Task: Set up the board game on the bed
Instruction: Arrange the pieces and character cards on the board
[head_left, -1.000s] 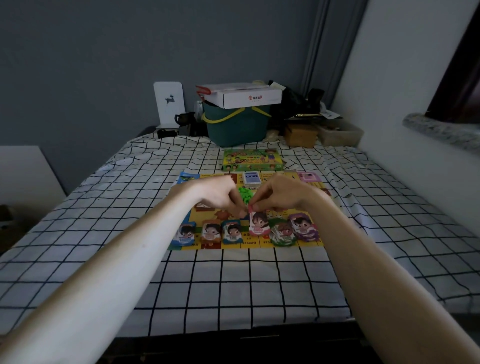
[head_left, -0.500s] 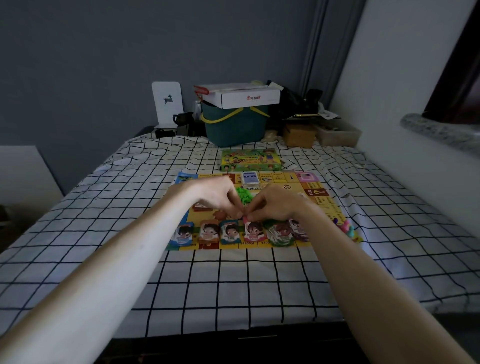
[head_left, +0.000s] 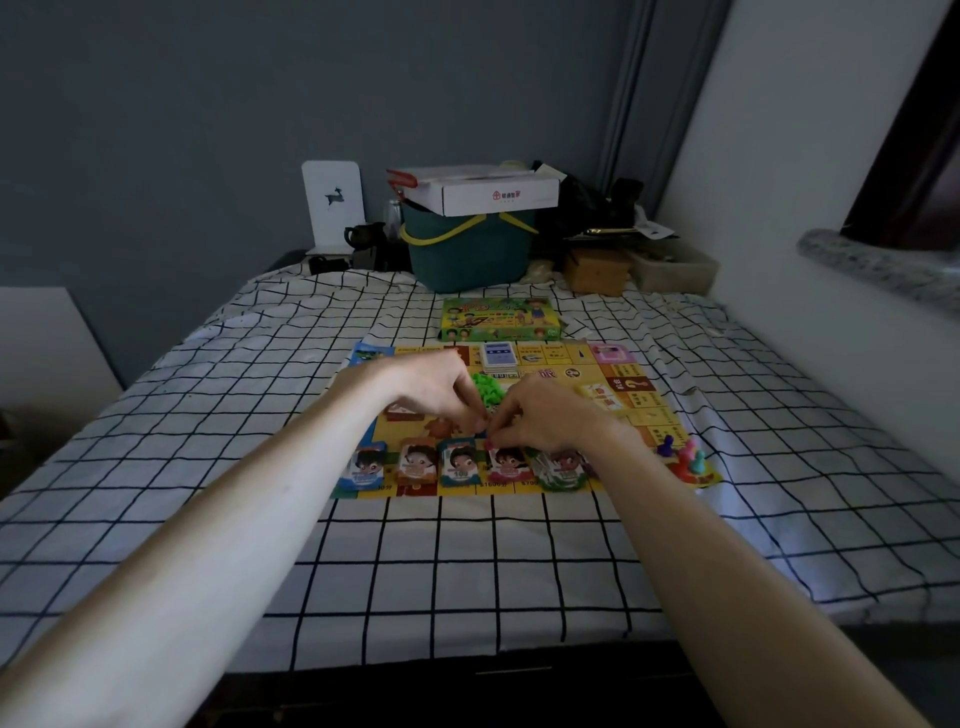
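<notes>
Our left hand (head_left: 436, 389) and right hand (head_left: 545, 415) meet fingertip to fingertip over the game board (head_left: 628, 395), pinched together; what they grip, we cannot tell. Stacks of play money (head_left: 462, 462) lie just below them, pawns (head_left: 685, 454) to the right.

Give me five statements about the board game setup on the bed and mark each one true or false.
1. The game board lies flat on the checked bedsheet. True.
2. The card deck sits near the board's far edge. True.
3. The pawns stand at the board's near-left corner. False: near-right corner.
4. The left hand and right hand work far apart. False: close together over the board's middle.
5. The game box rests on the board. False: just beyond its far edge.
</notes>
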